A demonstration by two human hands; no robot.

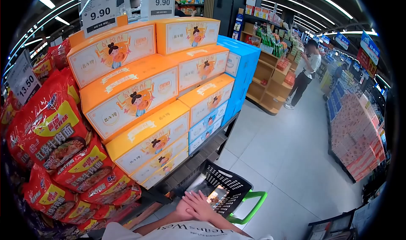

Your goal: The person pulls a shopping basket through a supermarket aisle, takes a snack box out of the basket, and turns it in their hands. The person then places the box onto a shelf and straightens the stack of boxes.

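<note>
My right hand (200,205) lies across my left hand (183,211) just in front of my body at the bottom centre. The fingers of my right hand are stretched out and slightly apart; it holds nothing. Those of my left hand are mostly hidden beneath it. Just beyond both hands is a black shopping basket (230,183) with a green handle (255,206). A bright, screen-like rectangle (218,196) and a pale item (197,183) show inside it, close to my fingers.
Orange boxes (141,97) and blue boxes (242,66) are stacked ahead, with red noodle packs (57,121) at the left. Beyond the grey aisle floor (275,159), a person (305,71) stands near wooden shelves (266,81). Pink boxes (355,130) are at the right.
</note>
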